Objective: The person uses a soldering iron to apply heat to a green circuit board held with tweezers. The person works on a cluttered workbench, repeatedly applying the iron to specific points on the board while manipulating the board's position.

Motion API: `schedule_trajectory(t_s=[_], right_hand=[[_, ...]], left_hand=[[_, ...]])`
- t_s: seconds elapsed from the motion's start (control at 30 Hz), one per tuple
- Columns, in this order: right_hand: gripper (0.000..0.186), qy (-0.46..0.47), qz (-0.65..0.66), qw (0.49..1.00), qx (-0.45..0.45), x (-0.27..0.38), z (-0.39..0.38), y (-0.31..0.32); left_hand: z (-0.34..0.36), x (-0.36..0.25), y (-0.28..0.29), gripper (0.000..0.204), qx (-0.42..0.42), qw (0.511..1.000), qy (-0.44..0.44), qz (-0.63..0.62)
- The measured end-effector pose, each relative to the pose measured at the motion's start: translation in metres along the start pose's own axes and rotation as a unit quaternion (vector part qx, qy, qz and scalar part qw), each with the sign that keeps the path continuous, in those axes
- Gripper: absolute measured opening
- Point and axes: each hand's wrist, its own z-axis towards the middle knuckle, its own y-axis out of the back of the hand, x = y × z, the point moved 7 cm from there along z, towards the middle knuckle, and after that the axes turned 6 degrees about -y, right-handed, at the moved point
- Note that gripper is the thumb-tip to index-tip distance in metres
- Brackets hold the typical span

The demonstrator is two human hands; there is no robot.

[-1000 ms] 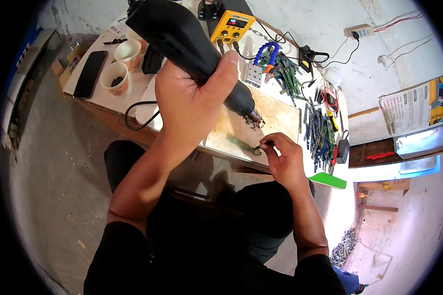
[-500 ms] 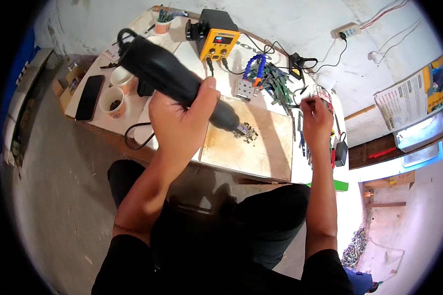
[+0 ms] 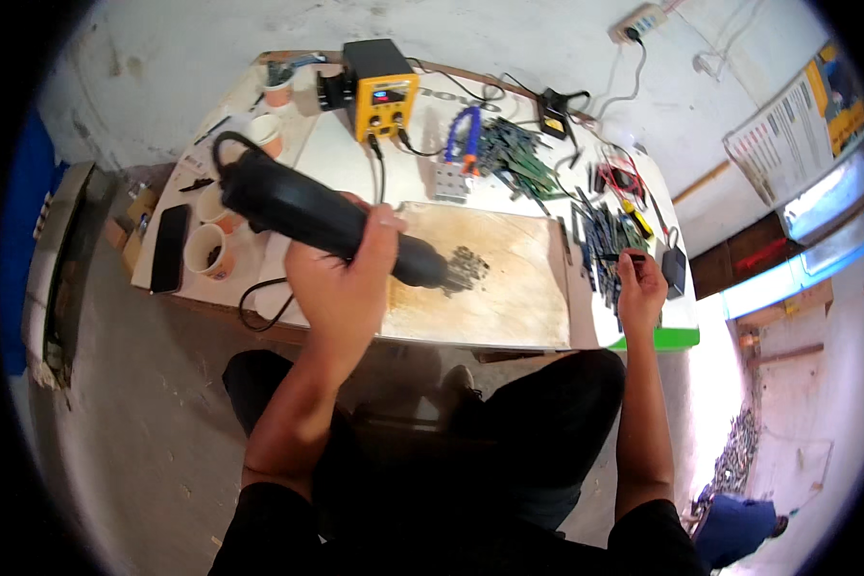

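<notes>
In the head view, the left hand (image 3: pixel 341 278) is wrapped around a black handheld tool (image 3: pixel 283 199), its body running through the grip, with the thumb along its upper side. The tool is thick, rounded and matte, with a loop at its rear; its narrower front reaches over a pale, brown-stained board (image 3: pixel 523 312), close to a scatter of small dark pieces (image 3: pixel 468 261).

The right hand (image 3: pixel 643 286) is at the near edge of a pile of thin dark strips (image 3: pixel 600 230), right of the board. Its thumb and forefinger draw together at one dark strip (image 3: pixel 607 256), which juts leftward from the fingertips; blur makes it hard to tell whether they pinch it. The piled strips look narrow, straight and blackish, lying at mixed angles.
</notes>
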Motion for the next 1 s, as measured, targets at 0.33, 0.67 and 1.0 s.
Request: schedule_trajectory(t_s=[0.33, 0.67, 1.0], right_hand=[[0.017, -0.096, 0.033, 0.995, -0.013, -0.018, 0.017, 0.058], [0.015, -0.119, -0.215, 0.969, 0.008, -0.056, 0.054, 0.075], [0.032, -0.09, -0.471, 0.868, 0.129, -0.063, 0.06, 0.029]], left_hand=[[-0.004, 0.012, -0.013, 0.01, 0.06, 0.993, -0.063, 0.08], [-0.005, 0.014, -0.006, 0.007, 0.027, 0.999, 0.016, 0.033], [-0.003, 0.013, -0.002, 0.005, 0.032, 0.998, 0.021, 0.048]])
